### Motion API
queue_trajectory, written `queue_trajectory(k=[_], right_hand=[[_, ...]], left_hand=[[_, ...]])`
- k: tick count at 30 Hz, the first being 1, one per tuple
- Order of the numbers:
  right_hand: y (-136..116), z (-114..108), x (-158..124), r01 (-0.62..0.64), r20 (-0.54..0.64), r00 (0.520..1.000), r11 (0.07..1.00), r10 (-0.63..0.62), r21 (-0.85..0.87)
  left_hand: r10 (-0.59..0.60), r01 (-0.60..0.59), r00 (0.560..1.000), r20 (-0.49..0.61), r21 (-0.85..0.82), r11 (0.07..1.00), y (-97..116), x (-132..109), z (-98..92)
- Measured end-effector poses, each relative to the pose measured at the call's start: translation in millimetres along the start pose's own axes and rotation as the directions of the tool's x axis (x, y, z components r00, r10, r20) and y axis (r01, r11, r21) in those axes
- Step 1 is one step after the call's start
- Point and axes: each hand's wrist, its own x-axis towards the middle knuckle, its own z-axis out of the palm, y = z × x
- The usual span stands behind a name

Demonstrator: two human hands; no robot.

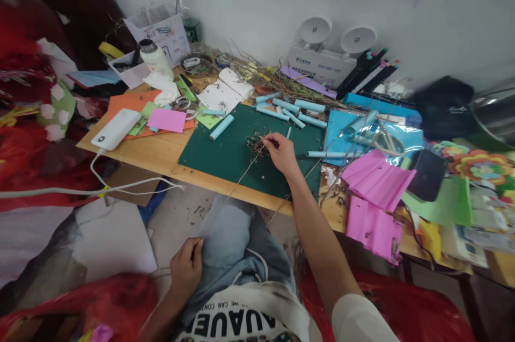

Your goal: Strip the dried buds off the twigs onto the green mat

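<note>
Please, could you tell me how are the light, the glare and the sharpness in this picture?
Head view: the light is soft and rather dim, darkest in the upper left corner; head view: clear plastic over the blue paper shows bright glare; head view: the fine twigs at the right hand blend together, too soft to count.

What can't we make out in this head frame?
Left hand, head view: palm hidden by its own curl.
Right hand, head view: contact with the twig bundle too small to resolve.
Shiny metal vessel, head view: cut off by the right edge.
White device, head view: print too small to read.
</note>
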Motion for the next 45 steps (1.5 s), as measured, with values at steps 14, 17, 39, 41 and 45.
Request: queue_trajectory(k=[14,17,39,41,45], right_hand=[[-0.6,-2.5,3.6,0.122,-0.140,0.978,0.971,-0.152,-0.208],[1.8,-1.2,2.7,0.134,-0.102,0.982,0.964,-0.161,-0.230],[-21.2,-12.1,2.8,0.076,-0.254,0.951,0.929,-0.177,-0.363],[-36.4,-26.1,0.1,0.017,-0.318,0.943,0.969,-0.097,-0.245],[-78.8,-58.9,-30.0,-0.119,-0.286,0.953,0.992,0.104,-0.038]], left_hand=[[-0.028,0.029,0.999,0.015,-0.036,0.999,-5.8,-15.8,-0.3],[-0.081,0.082,0.997,0.013,-0.052,0.995,-7.0,-15.9,-5.0],[-0.017,0.158,0.968,0.252,-0.554,0.817,118.9,103.1,-36.0],[-0.020,0.194,0.963,0.267,-0.645,0.739,139.6,117.3,-30.8],[0.036,0.215,0.955,0.295,-0.770,0.601,178.1,142.5,-13.7]])
